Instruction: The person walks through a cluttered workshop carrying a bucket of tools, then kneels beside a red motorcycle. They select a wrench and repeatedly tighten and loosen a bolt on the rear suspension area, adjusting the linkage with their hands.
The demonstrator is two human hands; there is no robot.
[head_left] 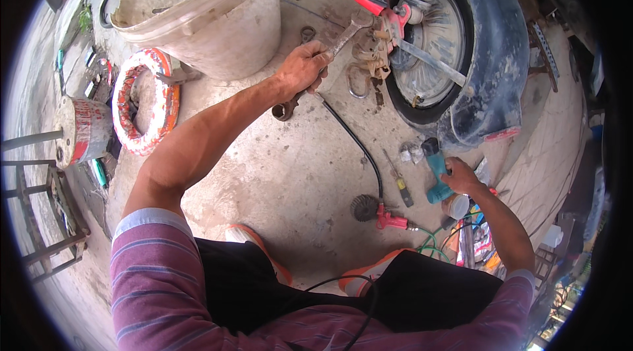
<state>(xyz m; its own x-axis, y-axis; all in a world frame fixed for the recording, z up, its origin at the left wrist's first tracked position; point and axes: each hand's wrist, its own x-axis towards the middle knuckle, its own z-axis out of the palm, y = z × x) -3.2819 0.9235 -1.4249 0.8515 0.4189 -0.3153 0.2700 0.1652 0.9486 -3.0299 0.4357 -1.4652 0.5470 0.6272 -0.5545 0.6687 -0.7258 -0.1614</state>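
My left hand (304,69) is closed round the shank of a large metal wrench (344,36). The wrench's upper jaw is close to the fittings (374,58) beside the scooter wheel (428,64); I cannot tell whether they touch. What looks like its ring end (283,111) shows below my fist. Off to the right, my right hand (459,176) is wrapped round a teal cordless power tool (435,170) low by the floor. A screwdriver (401,186) with a yellow and dark handle lies left of that tool.
A big dirty white bucket (250,34) stands at the far left, beside a wrapped tyre (170,104). Near my feet lies a pink air tool (393,220) with a black hose (359,143) and green tubing (430,243). A dark mudguard (494,54) flanks the wheel.
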